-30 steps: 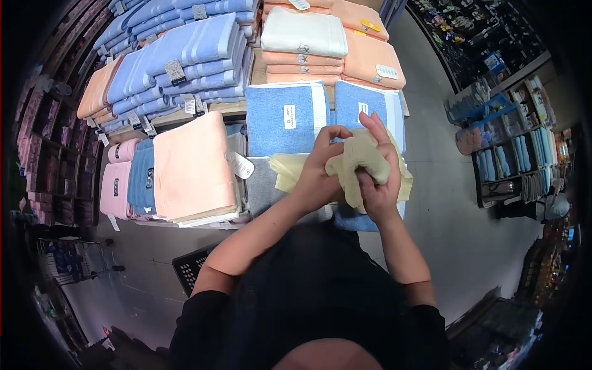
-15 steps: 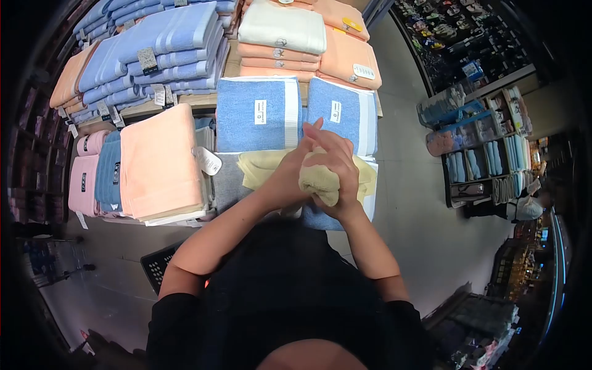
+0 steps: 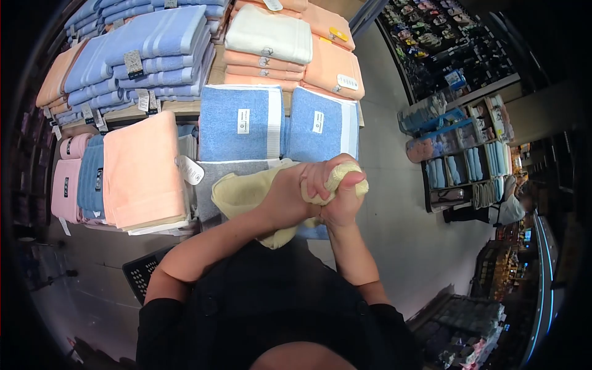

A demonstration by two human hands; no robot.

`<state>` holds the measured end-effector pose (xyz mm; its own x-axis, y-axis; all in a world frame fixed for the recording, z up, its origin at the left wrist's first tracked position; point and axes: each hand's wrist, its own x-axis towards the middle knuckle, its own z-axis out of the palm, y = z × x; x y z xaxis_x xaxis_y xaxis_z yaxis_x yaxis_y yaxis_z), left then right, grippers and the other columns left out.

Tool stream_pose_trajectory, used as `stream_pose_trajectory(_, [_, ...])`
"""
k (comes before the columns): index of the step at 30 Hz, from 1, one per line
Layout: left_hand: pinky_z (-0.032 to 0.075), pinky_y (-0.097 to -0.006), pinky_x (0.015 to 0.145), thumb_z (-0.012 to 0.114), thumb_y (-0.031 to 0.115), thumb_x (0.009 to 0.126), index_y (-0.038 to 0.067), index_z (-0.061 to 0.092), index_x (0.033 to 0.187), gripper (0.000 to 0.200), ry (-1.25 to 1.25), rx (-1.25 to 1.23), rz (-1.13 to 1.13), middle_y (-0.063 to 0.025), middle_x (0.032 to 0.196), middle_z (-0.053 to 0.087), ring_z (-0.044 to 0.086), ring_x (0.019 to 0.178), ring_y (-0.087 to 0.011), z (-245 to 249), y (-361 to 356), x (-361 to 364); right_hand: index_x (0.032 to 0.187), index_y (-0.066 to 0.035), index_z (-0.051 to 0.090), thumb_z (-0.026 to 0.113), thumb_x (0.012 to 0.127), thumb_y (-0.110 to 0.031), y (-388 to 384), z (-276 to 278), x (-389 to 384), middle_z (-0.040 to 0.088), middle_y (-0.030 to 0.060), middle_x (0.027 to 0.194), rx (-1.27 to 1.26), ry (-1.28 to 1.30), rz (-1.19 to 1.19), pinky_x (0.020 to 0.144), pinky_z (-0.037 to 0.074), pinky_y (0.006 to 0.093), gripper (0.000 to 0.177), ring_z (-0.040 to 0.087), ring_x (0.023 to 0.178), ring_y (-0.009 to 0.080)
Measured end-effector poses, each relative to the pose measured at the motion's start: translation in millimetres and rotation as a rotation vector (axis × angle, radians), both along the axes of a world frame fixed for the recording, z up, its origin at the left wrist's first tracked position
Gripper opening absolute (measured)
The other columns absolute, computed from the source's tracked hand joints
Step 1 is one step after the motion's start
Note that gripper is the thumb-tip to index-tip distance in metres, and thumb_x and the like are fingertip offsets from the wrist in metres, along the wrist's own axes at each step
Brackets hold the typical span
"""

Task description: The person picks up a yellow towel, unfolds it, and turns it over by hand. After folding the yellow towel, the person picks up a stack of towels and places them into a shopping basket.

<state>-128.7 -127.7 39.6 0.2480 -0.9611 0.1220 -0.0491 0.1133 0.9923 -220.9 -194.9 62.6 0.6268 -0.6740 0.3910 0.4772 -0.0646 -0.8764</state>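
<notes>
A pale yellow towel is bunched between my hands, its loose part hanging to the left over a grey towel. My left hand is closed on it, fingers curled round the bunched part. Beside and touching it, my right hand also grips the towel, and a rolled end sticks up above the fingers. Two folded blue towels with white labels lie just beyond my hands on the display.
Stacks of blue towels and peach towels stand at the left, a white towel behind. A shelf rack is at the right, with a person near it. A black basket is at lower left.
My hands have turned and moved slightly down, and both are now wrapped round the yellow towel. More of the towel hangs at the left. The view has shifted a little.
</notes>
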Motion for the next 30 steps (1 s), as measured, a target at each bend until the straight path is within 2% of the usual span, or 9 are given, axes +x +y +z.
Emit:
stream_pose_trajectory(3, [0.045,-0.0293,0.078,0.071,0.002,0.063,0.002,0.056,0.098,0.038,-0.184,-0.044,0.125,-0.0070,0.089,0.060,0.059,0.085,-0.0210,7,3,0,0.090,-0.005,0.045,0.054,0.084,-0.053,-15,3,4,0.051,0.0071,0.072,0.249,-0.132,-0.040,0.073,0.044,0.0331,0.049,0.052,0.070,0.0176])
stream_pose_trajectory(6, [0.046,-0.0296,0.076,0.070,0.002,0.068,0.002,0.055,0.100,0.035,-0.442,-0.011,0.178,-0.0063,0.088,0.060,0.060,0.085,-0.0210,23,9,16,0.103,-0.005,0.042,0.074,0.075,-0.033,-27,22,5,0.054,0.0121,0.095,-0.117,-0.028,-0.141,0.078,0.047,0.0358,0.051,0.055,0.087,0.0220])
stream_pose_trajectory(11, [0.048,-0.0274,0.073,0.067,-0.003,0.074,0.004,0.054,0.098,0.028,-0.187,-0.066,0.166,-0.0001,0.089,0.060,0.059,0.082,-0.0123,56,10,77,0.123,-0.004,0.045,0.075,0.068,-0.001,-56,29,-29,0.061,0.0096,0.106,-0.517,0.736,-0.362,0.080,0.048,0.0274,0.063,0.059,0.090,0.0122])
stream_pose_trajectory(13, [0.047,-0.0221,0.074,0.068,-0.007,0.073,0.004,0.055,0.087,0.022,0.162,-0.080,0.248,0.0011,0.085,0.059,0.056,0.082,-0.0066,60,7,100,0.113,-0.001,0.054,0.072,0.069,0.003,-83,38,-56,0.064,0.0076,0.097,-0.374,0.703,-0.307,0.077,0.048,0.0262,0.048,0.060,0.085,0.0119])
stream_pose_trajectory(19, [0.051,-0.0235,0.075,0.057,-0.015,0.074,0.003,0.050,0.100,0.032,0.295,-0.497,0.327,-0.0062,0.094,0.059,0.059,0.086,-0.0116,119,-13,105,0.096,0.001,0.059,0.060,0.080,0.009,-97,105,-35,0.064,0.0043,0.087,-0.150,-0.018,-0.593,0.074,0.049,0.0218,0.017,0.059,0.080,0.0095])
stream_pose_trajectory(21, [0.052,-0.0258,0.078,0.050,-0.017,0.075,0.002,0.047,0.104,0.035,0.408,-0.622,0.254,-0.0089,0.097,0.058,0.060,0.087,-0.0151,148,-23,93,0.098,-0.001,0.054,0.060,0.083,0.003,-82,128,-10,0.051,0.0093,0.119,-0.364,-0.048,-0.486,0.084,0.045,0.0238,0.017,0.054,0.098,0.0115])
stream_pose_trajectory(24, [0.043,-0.0346,0.096,0.048,0.013,0.092,-0.001,0.044,0.120,0.032,0.682,-0.730,-0.155,-0.0151,0.109,0.055,0.053,0.108,-0.0204,170,-39,49,0.133,-0.008,0.020,0.081,0.069,-0.021,-54,137,28,0.031,0.0198,0.134,-0.625,-0.031,-0.026,0.105,0.028,0.0370,0.089,0.034,0.125,0.0264])
stream_pose_trajectory(26, [0.038,-0.0361,0.100,0.041,0.032,0.094,-0.004,0.040,0.125,0.047,0.934,-0.736,-0.361,-0.0188,0.116,0.052,0.048,0.115,-0.0239,168,-38,42,0.131,-0.004,0.029,0.083,0.064,-0.019,-36,140,40,0.042,0.0187,0.128,-0.650,0.030,-0.296,0.100,0.035,0.0357,0.087,0.043,0.118,0.0251])
stream_pose_trajectory(30, [0.030,-0.0439,0.106,0.030,0.056,0.093,-0.004,0.034,0.133,0.072,1.088,-0.556,-0.420,-0.0243,0.136,0.037,0.038,0.127,-0.0325,118,-24,54,0.120,0.002,0.044,0.083,0.061,-0.016,-53,141,24,0.057,0.0154,0.109,-0.230,-0.029,-0.235,0.088,0.046,0.0318,0.073,0.057,0.101,0.0220])
